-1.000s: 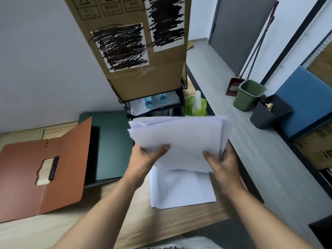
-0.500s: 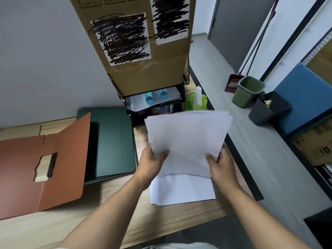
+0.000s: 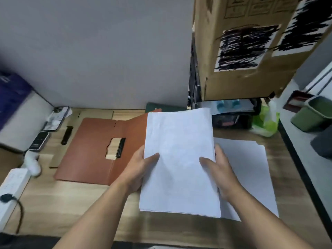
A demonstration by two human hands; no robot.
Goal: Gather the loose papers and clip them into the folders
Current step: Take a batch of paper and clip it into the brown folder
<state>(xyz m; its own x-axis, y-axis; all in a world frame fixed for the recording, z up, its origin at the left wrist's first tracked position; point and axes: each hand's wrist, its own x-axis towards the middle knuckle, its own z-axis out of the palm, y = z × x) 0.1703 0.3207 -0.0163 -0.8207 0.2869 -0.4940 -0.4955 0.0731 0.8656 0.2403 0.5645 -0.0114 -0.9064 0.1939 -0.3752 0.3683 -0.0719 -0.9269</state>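
I hold a squared stack of white papers (image 3: 177,150) above the wooden desk. My left hand (image 3: 138,168) grips its left edge, thumb on top. My right hand (image 3: 218,168) grips the right edge the same way. A second pile of white sheets (image 3: 251,168) lies flat on the desk under and to the right of the held stack. The brown folder (image 3: 89,159) lies open to the left, its black clip (image 3: 120,147) at the centre. Only a corner of the dark green folder (image 3: 152,106) shows behind the held papers.
A large cardboard box (image 3: 242,51) sits on a black desk tray (image 3: 233,112) at the back right, with a green bag (image 3: 265,123) beside it. Phones (image 3: 38,141), a black pen-like item (image 3: 66,135) and a white power strip (image 3: 12,184) lie at the left. Bins (image 3: 312,114) stand on the floor right.
My view has swung left, bringing the desk's left side into sight. The held stack has gone from fanned and uneven to squared up, and both hands carried it left toward the brown folder.
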